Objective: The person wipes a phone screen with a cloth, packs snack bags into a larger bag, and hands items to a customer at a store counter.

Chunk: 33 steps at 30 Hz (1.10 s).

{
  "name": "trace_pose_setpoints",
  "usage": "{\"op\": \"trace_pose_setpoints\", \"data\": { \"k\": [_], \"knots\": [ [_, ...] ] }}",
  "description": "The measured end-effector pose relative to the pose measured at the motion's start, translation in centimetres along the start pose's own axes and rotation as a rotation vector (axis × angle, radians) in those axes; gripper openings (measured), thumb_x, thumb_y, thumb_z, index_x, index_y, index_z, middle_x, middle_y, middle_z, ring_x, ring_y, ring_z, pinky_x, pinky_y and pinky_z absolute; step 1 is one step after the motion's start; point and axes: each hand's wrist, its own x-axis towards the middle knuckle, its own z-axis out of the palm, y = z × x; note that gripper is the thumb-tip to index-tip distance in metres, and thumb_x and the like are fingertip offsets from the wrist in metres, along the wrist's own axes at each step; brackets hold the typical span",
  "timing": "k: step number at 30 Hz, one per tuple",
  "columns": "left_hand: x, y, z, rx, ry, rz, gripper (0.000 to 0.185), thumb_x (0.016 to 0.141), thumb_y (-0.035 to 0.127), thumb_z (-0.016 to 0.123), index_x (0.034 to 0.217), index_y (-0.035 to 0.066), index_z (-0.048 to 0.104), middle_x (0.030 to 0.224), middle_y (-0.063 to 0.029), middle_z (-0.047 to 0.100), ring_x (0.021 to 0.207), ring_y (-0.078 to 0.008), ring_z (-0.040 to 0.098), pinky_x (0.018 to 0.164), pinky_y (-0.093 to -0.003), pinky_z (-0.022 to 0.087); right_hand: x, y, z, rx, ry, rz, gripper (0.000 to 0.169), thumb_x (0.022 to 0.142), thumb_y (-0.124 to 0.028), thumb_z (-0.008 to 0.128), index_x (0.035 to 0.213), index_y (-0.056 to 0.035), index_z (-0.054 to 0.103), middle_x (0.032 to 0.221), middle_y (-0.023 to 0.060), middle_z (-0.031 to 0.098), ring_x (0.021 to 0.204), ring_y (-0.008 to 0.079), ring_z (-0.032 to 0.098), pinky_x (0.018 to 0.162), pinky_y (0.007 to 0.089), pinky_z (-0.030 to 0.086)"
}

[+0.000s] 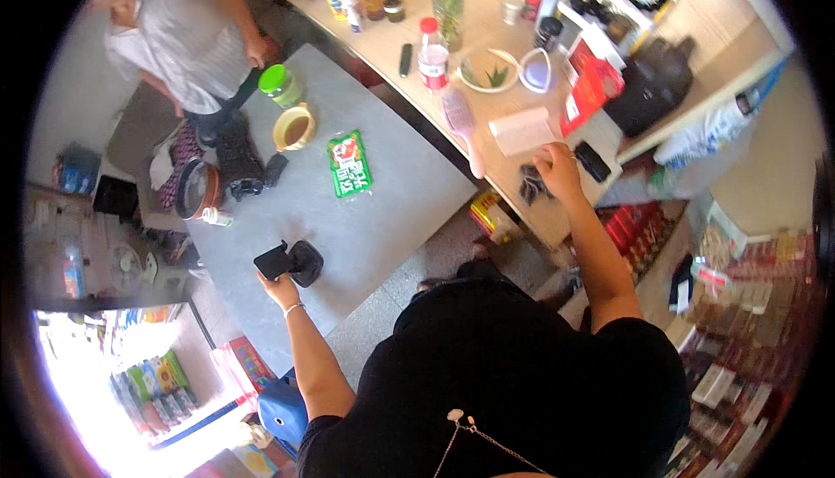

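My left hand [281, 290] grips the edge of a black phone stand [274, 261], whose dark base [306, 263] rests on the grey table [385, 230]. Over the wooden desk [554, 227], my right hand [560, 168] has bent fingers near a dark crumpled item [531, 184]; whether they touch it I cannot tell. A black phone-like object [592, 161] lies just right of that hand. Above it is a pale pink folded cloth or paper [525, 131], with a lilac hairbrush [458, 116] to its left. A green snack packet [349, 165] lies on the grey table.
Another person [189, 41] stands beyond the grey table, near a green-lidded jar [280, 86] and a yellow cup [294, 128] of brown liquid. The desk holds a red-capped bottle [433, 60], a bowl [488, 70] and a black bag [652, 86]. A blue stool [282, 411] stands below.
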Motion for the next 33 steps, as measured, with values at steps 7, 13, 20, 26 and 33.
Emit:
{"op": "trace_pose_setpoints", "data": {
  "k": [7, 13, 20, 26, 33],
  "knots": [
    [-5.7, -2.7, -2.3, 0.198, 0.364, -0.092, 0.049, 0.076, 0.003, 0.06, 0.123, -0.001, 0.045, 0.121, -0.0161, 0.05, 0.107, -0.0256, 0.051, 0.09, -0.0346, 0.042, 10.7, 4.1, 4.5, -0.288, -0.205, -0.259, 0.043, 0.085, -0.008, 0.038, 0.127, -0.0109, 0.044, 0.131, 0.0142, 0.045, 0.122, 0.0298, 0.041, 0.099, 0.0499, 0.03],
    [-17.0, 0.3, 5.5, 0.242, 0.405, -0.1, 0.039, 0.072, -0.004, 0.055, 0.11, 0.003, 0.051, 0.106, -0.0101, 0.051, 0.09, -0.0211, 0.051, 0.077, -0.033, 0.044, 12.5, 4.8, 3.4, -0.509, -0.471, -0.505, 0.033, 0.077, -0.016, 0.053, 0.109, -0.0139, 0.056, 0.101, 0.0125, 0.059, 0.099, 0.031, 0.054, 0.085, 0.0467, 0.041],
    [-19.8, 13.5, 16.7, 0.0, -0.232, 0.026, 0.051, 0.068, 0.004, 0.068, 0.115, 0.008, 0.051, 0.11, -0.0095, 0.051, 0.098, -0.0226, 0.053, 0.073, -0.0338, 0.049, 12.1, 0.0, -0.4, -0.078, -0.358, -0.567, 0.04, 0.061, -0.011, 0.069, 0.099, -0.007, 0.056, 0.087, 0.0124, 0.059, 0.083, 0.0309, 0.058, 0.075, 0.0427, 0.044],
    [-16.4, 29.1, 20.9, 0.093, -0.51, 0.613, 0.07, 0.068, 0.017, 0.075, 0.128, 0.009, 0.041, 0.126, -0.0136, 0.045, 0.112, -0.0273, 0.048, 0.09, -0.0374, 0.043, 8.1, -11.7, -7.1, 0.095, -0.324, -0.91, 0.041, 0.065, -0.007, 0.067, 0.103, -0.0085, 0.053, 0.094, 0.0096, 0.056, 0.089, 0.0292, 0.056, 0.077, 0.0412, 0.04],
    [-14.0, 28.4, 20.9, 0.094, -0.578, 0.388, 0.043, 0.073, 0.019, 0.071, 0.108, 0.006, 0.051, 0.094, -0.0156, 0.062, 0.087, -0.0302, 0.062, 0.073, -0.0359, 0.05, 4.3, -13.8, -2.7, 0.16, -0.279, -0.792, 0.063, 0.068, -0.026, 0.071, 0.124, -0.0105, 0.046, 0.121, 0.0107, 0.048, 0.114, 0.0282, 0.043, 0.095, 0.0447, 0.031]
  ]
}}
